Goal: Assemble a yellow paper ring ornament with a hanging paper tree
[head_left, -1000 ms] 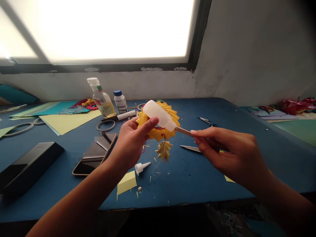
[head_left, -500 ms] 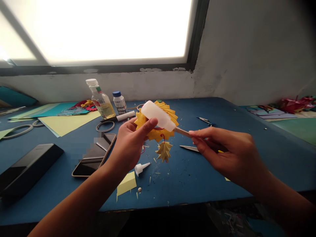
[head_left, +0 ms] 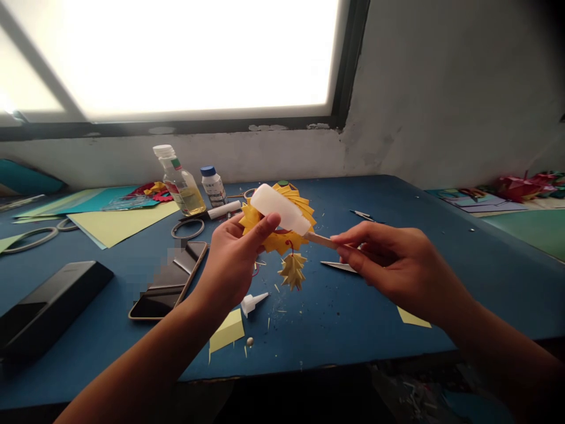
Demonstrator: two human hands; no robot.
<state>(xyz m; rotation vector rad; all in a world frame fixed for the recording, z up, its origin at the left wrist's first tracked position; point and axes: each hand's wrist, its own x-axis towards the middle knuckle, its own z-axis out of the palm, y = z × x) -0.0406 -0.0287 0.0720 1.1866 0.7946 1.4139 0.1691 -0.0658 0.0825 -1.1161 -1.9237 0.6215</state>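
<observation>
A blue table [head_left: 441,235] is carrying 2 bottles [head_left: 179,182] by the wall, yellow and teal paper sheets [head_left: 119,221], a phone [head_left: 170,282], a black case [head_left: 48,309], a white nozzle cap [head_left: 252,302] and paper scraps [head_left: 227,330] (near the front edge).

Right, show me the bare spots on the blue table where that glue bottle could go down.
Bare blue table runs from the blade to the far right edge. A smaller patch lies along the front edge, between the yellow scrap and the white cap. The left is crowded: phone, black box, paper sheets, rings, bottles.
</observation>
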